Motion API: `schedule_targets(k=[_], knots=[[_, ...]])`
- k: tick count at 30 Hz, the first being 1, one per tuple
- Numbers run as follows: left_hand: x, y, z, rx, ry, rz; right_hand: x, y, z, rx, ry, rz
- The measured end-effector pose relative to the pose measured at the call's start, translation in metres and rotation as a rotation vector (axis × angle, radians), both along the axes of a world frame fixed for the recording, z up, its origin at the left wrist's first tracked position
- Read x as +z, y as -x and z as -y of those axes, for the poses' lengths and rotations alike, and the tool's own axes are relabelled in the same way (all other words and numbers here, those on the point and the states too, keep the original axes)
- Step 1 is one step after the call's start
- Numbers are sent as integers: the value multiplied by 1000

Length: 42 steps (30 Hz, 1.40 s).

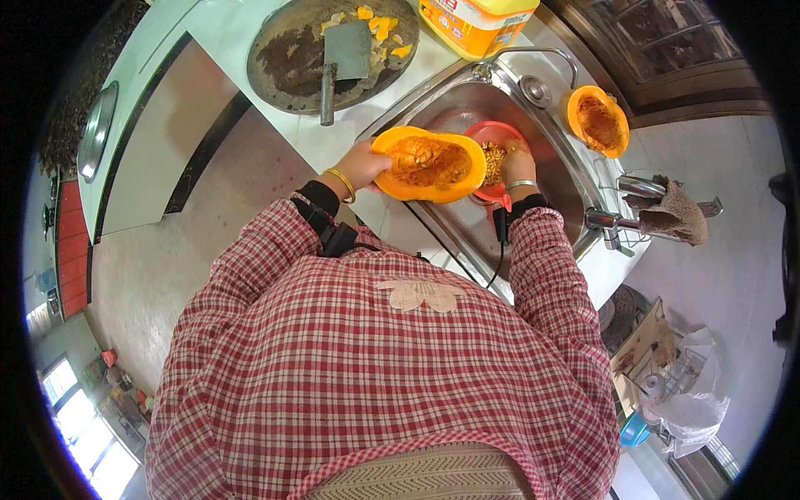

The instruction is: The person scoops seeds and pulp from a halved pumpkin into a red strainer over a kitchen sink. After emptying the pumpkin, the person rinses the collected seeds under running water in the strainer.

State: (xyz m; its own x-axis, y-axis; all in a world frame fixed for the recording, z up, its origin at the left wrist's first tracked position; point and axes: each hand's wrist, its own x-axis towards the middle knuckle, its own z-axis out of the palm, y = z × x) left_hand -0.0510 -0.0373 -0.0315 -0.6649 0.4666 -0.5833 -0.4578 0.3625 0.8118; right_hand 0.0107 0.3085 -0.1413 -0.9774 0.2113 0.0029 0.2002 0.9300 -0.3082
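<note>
My left hand (357, 170) grips the left end of a halved pumpkin (431, 164), its hollow turned up and lined with stringy orange pulp. The pumpkin half is held above the near-left rim of a stainless steel sink (550, 181). Beside its right end, a red plastic colander (494, 130) with pumpkin seeds (492, 164) in it is in the sink. My right hand (519, 165) is over the colander's right side, fingers pointing down and curled. Its fingertips are hidden, so whether it holds seeds or the rim cannot be told.
A second pumpkin half (597, 122) lies beyond the sink's right rim, near the faucet (565, 56). A cleaver (345, 53) and peel scraps (381, 26) rest on a round wooden chopping board (281, 75). A large yellow jug (476, 25) stands behind. A brown cloth (678, 215) hangs at right.
</note>
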Motion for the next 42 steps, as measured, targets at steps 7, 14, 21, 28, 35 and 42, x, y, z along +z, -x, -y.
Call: schedule_targets(k=[7, 14, 21, 28, 35, 42], knots=[[1, -3, -1, 26, -12, -9, -6, -4, 9, 24, 38, 80], [6, -1, -1, -14, 7, 27, 22, -6, 26, -166, 1, 118], [3, -2, -3, 11, 5, -3, -16, -6, 12, 217, -42, 210], [-1, 0, 0, 11, 16, 38, -21, -25, 9, 116, -125, -153], [0, 1, 0, -24, 17, 28, -2, -23, -5, -107, 119, -206], [1, -2, 0, -2, 8, 35, 54, -28, 20, -2, -178, -356]])
